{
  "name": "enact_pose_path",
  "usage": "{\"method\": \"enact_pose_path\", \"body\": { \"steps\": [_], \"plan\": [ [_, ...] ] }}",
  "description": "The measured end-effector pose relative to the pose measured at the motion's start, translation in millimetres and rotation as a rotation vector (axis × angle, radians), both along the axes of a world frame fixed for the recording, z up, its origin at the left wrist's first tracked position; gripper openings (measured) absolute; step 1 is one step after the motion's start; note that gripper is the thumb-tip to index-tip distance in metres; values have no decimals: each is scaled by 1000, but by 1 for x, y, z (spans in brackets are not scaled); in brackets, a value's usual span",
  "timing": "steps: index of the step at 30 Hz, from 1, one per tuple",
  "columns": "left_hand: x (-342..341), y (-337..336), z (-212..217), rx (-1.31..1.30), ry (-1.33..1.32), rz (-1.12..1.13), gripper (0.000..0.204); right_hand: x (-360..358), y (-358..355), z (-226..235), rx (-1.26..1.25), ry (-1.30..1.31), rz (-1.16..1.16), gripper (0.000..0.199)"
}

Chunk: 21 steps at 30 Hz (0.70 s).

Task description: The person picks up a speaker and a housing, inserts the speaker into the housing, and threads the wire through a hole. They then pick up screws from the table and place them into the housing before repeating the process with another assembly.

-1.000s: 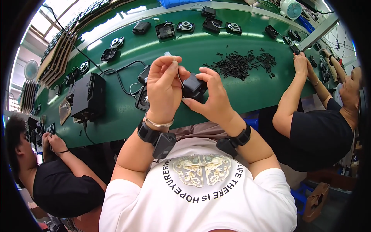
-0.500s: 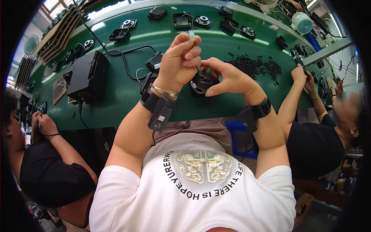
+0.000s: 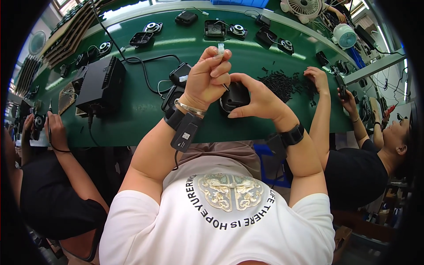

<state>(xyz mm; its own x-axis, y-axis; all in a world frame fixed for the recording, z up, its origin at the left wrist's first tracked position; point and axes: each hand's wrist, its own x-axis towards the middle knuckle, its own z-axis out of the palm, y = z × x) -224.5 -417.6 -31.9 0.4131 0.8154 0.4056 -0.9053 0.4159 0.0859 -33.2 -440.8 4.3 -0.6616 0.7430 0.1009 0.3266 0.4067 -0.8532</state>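
Note:
My left hand (image 3: 208, 75) is raised over the bench with its fingers closed around a white plug connector (image 3: 221, 47), which pokes out above the fingertips. Below that fist, a short bit of thin cable shows beside a black speaker box (image 3: 235, 96). My right hand (image 3: 260, 96) grips this box from its right side, thumb in front and fingers behind. The box's smooth dark casing faces up, and part of it is hidden by my hands. Close to my left wrist lie black speaker housings (image 3: 180, 73) with a pale connector on one.
Loose small black parts (image 3: 280, 84) are heaped right of my hands. A black power unit (image 3: 101, 84) with cables stands left. Open speaker housings (image 3: 215, 28) and speakers (image 3: 238, 30) line the far bench. Co-workers sit on both sides; the right one's hand (image 3: 317, 78) is by the heap.
The speaker box has turned so its casing faces up, where its metallic rim showed before. My left hand keeps the connector. The right co-worker's hand has reached to the heap.

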Motion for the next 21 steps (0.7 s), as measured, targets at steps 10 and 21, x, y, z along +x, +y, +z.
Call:
{"method": "enact_pose_path", "body": {
  "steps": [10,21],
  "plan": [
    [-2,-6,8,-20,194,126,17,-2,1,-26,479,-116,-12,76],
    [2,5,14,76,237,103,17,-9,-2,-45,483,-173,-33,77]
  ]
}}
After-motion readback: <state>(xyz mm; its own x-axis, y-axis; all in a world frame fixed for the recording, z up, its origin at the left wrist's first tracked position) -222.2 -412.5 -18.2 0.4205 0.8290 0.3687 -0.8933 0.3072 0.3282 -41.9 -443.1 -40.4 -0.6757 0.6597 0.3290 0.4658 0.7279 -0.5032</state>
